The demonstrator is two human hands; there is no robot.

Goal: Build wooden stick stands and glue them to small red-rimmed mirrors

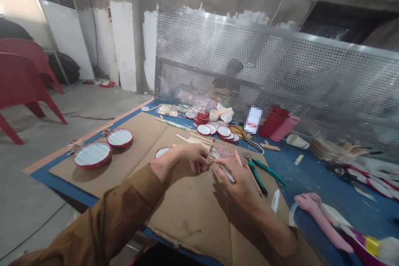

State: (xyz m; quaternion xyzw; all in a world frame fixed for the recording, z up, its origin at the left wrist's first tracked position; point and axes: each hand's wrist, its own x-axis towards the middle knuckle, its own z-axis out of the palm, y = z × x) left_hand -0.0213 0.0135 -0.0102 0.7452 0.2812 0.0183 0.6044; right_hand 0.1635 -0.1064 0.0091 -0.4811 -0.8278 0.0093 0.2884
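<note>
Left hand (198, 158) over the cardboard sheet (199, 220), fingers pinching a small wooden stick (211, 148) held nearly upright, top end darker. Right hand (238, 181) just beside it, fingers wrapped round a grey-handled tool (228, 173); probably a craft knife, but the working end is too blurred to be sure. Stick sits between the two hands, above the cardboard. Loose wooden strips (199, 141) lie just past the left hand, a scatter of small coloured pieces (225, 152) beside them. Green-handled pliers (272, 172) right of the right hand, white tube (275, 200) nearer the wearer. Two red-rimmed drums (92, 155) on the cardboard's left side; another red-rimmed disc (161, 151) partly hidden by the left wrist. More white discs (204, 129) at the back. Red bottle (273, 122) and pink bottle (285, 128) stand on the blue desk (299, 176), by the perforated metal panel (280, 66).
</note>
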